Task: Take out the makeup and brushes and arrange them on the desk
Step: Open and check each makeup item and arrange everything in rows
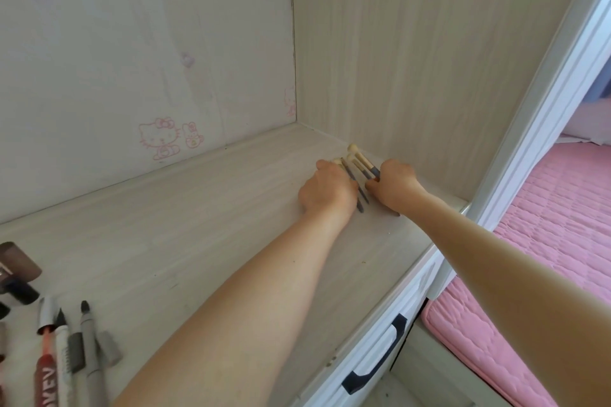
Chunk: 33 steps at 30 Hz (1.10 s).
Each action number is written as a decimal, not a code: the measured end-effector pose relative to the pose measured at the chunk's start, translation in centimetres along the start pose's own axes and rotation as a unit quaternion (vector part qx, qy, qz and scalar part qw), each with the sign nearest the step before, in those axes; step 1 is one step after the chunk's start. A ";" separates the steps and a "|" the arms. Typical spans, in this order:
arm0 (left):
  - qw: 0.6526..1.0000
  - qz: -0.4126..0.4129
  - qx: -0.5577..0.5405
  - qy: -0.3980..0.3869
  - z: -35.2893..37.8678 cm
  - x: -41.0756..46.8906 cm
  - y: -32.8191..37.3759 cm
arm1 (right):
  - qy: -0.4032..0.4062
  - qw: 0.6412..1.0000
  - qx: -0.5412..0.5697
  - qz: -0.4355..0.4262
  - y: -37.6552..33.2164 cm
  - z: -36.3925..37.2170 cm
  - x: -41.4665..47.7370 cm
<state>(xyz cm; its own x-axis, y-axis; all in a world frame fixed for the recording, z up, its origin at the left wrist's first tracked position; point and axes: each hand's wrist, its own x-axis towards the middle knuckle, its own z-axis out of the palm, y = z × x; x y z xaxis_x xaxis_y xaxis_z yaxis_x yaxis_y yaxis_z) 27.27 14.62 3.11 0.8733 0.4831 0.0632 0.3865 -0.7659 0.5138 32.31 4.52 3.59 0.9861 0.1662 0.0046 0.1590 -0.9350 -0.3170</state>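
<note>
Several makeup brushes with cream tips and dark handles lie side by side on the pale wooden desk, near its far right corner. My left hand rests flat on the desk against the left side of the brushes. Touching their right side is my right hand, fingers curled around the handle ends. Whether either hand truly grips a brush is hard to tell. At the bottom left lie several makeup pens and tubes, some uncapped.
The desk sits in an alcove with a sticker-marked back panel and a side wall close to the brushes. A white drawer with a black handle is below the desk edge. A pink bed lies to the right.
</note>
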 end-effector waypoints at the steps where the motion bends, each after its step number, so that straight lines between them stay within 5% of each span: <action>1: 1.000 -0.004 0.005 0.002 -0.1 0.1 -0.2 | -0.002 1.000 0.014 -0.004 0.0 0.1 0.0; 13: 0.995 0.042 0.089 0.014 -1.6 0.2 -3.5 | -0.001 0.998 0.035 0.059 -1.5 0.7 0.1; 24: 0.999 0.041 -0.009 0.004 -2.3 0.4 -5.0 | 0.019 0.996 -0.091 0.019 -2.0 1.2 -0.6; 33: 0.995 -0.006 -0.102 -0.015 -4.1 -0.3 -6.2 | -0.009 1.000 0.012 0.015 -2.1 0.8 -1.7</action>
<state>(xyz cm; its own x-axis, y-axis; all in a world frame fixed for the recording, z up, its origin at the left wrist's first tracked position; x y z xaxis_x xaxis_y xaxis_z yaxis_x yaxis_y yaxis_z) 23.43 20.95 3.40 0.8786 0.4766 0.0308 0.3320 -0.6559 0.6779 30.29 6.41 3.49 0.9894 0.1436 -0.0226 0.1275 -0.9322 -0.3387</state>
